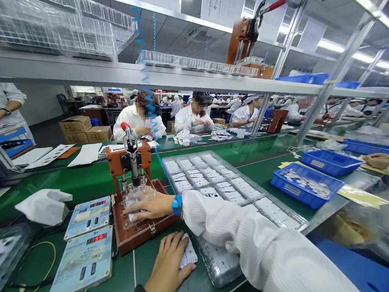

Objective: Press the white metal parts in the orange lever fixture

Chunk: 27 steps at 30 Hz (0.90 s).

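My right hand (pixel 154 205), a blue band at its wrist, reaches over a brown clamp fixture (pixel 134 240). Its fingers are stretched out across the clear plate (pixel 129 198) of the fixture, under the upright toggle clamp; part of a white piece shows by the fingertips. Below and to the right, my left hand (pixel 169 266), wearing a dark watch, is on the green bench. Its fingers and thumb close around the edges of a small stack of flat white pieces (pixel 189 254). The hand partly hides that stack.
Two meters with red digits (pixel 85 260) stand left of the fixture. Clear trays of white pieces (pixel 231 179) lie to the right, beyond them blue bins (pixel 305 186) and another person's hand (pixel 381 161). A metal shelf (pixel 181 76) spans above; several people sit opposite.
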Each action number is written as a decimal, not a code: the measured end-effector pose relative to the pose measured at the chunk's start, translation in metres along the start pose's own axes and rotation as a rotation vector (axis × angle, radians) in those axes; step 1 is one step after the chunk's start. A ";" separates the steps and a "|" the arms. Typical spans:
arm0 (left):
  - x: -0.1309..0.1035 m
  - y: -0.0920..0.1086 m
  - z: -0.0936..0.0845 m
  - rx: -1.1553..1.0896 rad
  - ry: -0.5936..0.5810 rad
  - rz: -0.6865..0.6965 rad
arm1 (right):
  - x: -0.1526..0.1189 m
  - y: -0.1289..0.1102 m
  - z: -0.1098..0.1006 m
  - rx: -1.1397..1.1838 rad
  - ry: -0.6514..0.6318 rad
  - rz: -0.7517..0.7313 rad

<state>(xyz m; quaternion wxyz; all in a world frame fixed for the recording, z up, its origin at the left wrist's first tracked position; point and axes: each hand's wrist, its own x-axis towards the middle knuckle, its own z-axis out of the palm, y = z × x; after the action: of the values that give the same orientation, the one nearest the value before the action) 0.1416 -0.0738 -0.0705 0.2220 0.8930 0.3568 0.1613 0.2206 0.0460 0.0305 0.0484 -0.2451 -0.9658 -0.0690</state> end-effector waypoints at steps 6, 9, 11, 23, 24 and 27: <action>0.001 0.002 -0.003 -0.010 -0.042 -0.036 | -0.005 0.002 -0.002 -0.011 -0.066 -0.066; 0.001 0.002 -0.003 -0.013 -0.045 -0.043 | -0.004 0.001 -0.001 -0.005 -0.081 -0.105; 0.001 0.003 -0.003 -0.016 -0.046 -0.042 | -0.002 0.001 -0.001 -0.013 -0.058 -0.099; 0.000 0.001 -0.002 -0.018 -0.054 -0.052 | -0.049 0.004 0.004 -0.173 0.050 0.217; 0.001 0.000 -0.001 -0.015 -0.063 -0.058 | -0.064 0.011 0.000 -0.167 0.027 0.340; 0.002 -0.006 0.004 -0.010 -0.092 -0.052 | -0.124 0.053 -0.016 -0.229 -0.028 0.870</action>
<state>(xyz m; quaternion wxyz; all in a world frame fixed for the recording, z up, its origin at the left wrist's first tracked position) 0.1419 -0.0694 -0.0767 0.2466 0.8889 0.3683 0.1158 0.3551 0.0319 0.0361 0.0323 -0.6331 -0.7596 -0.1455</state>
